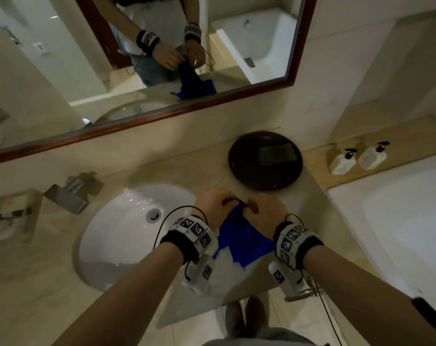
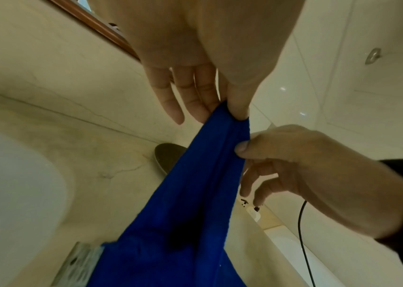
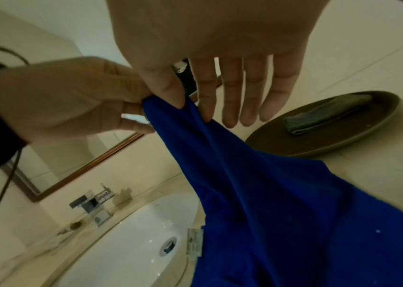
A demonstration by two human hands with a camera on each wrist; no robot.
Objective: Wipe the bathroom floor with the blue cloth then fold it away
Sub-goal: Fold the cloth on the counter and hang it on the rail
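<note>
step (judged): prob. the fold stage, w/ cloth up at the tabletop and both hands at its top edge; can't tell if wiping is done.
blue cloth [image 1: 244, 236]: hangs bunched from two pinches; lower part lies on tabletop [image 1: 309, 216], just right of sink [image 1: 117, 236], near side of dark plate [image 1: 236, 168].
left hand [image 1: 214, 206]: thumb + index closed on cloth's top edge; other three fingers [image 2: 170, 101] straight, loose, holding nothing.
right hand [image 1: 266, 211]: same grip, thumb + index pinching the edge just right of the left pinch; remaining fingers [image 3: 251, 97] straight, apart from cloth. Hands almost touching.
how to do it well: keep one pinch fixed, run the other along the edge to a corner, then same for 2nd corner. Lift till hem clears tabletop, let it drop flat. Lay on bare tabletop betw. sink + plate, not in sink. Fold in halves, edges matched, flatten w/ palm.
risk: bunched pinch may catch 2 layers, giving a twisted fold; check for single edge first.
dark plate: carries a folded grey cloth [image 1: 276, 153]; poss. put-away spot beside it.
</note>
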